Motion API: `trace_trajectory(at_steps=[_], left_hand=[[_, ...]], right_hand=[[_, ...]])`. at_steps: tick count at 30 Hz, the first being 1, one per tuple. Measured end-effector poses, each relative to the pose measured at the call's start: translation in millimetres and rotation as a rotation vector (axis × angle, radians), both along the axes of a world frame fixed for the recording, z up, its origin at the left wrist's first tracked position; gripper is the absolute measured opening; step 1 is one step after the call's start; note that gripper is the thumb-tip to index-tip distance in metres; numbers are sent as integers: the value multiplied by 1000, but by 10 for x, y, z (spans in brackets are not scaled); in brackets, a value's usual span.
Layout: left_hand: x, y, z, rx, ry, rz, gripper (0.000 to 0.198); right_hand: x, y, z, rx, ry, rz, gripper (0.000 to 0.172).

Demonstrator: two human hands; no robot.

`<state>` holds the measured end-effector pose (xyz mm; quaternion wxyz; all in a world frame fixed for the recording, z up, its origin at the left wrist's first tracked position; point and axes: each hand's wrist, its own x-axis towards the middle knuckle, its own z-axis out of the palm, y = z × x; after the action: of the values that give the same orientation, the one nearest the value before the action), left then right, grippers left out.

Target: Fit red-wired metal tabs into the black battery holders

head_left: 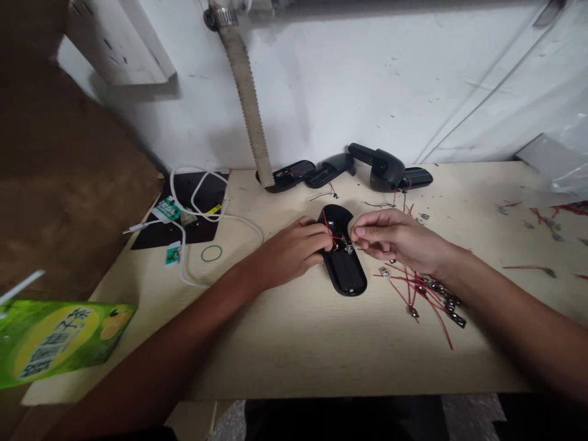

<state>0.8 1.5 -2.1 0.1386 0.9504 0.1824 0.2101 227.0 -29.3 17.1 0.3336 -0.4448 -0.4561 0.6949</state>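
Note:
A black plastic battery housing [345,272] lies open side up on the table, its far end rounded and hollow. The curled fingers of my left hand [303,245] hold it by its left edge. Over its right side, my right hand [390,236] is closed with thumb and forefinger in a pinch; what is between the tips is too small to make out. Just below those fingertips, small metal battery contacts [350,248] sit across the middle of the housing. A thin red wire [327,223] arches up beside my left fingers.
Loose contacts with red wires [429,291] are heaped beneath my right forearm. More black housings [388,168] line the wall by a ribbed hose [248,104]. A white cable [184,245], green circuit boards [173,253] and a green packet [64,340] are at left.

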Motion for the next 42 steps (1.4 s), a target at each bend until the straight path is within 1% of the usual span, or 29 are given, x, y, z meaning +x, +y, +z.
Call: trace_trajectory(at_steps=[4,10,15,20,24,26,29,34,36,38,42], left_hand=[[-1,-1,5,-2,6,-1,10],[-13,3,-7,-6,12,-1,8],[-17,9,-19,-10,7,3,10],[-13,5,-15,-3,7,1,10],[-10,3,-11,5,10,3,11],[-11,2,-10,-1,14,8,11],[-12,1,-12,-9,12,6,11],[-10,2,-18,-16,13,2,9],[-7,1,-19,-16,10,1,9],[-5,-1,-20,-12,5,5,10],[0,-11,-24,27,-1,0,12]], right_hand=[[13,9,-5,80,-58,7,20],[-20,-25,41,300,-270,131,18],[-26,-34,32,372,-382,179,15],[14,-27,3,457,-403,216,14],[9,-35,2,535,-450,196,13],[-6,-42,7,611,-492,185,11],[-23,-52,12,768,-546,193,9],[-31,-60,-13,1083,-630,215,12],[-36,-62,-33,1168,-664,210,13],[-44,-66,-50,1194,-679,204,14],[-73,-78,-54,1155,-683,171,14]])
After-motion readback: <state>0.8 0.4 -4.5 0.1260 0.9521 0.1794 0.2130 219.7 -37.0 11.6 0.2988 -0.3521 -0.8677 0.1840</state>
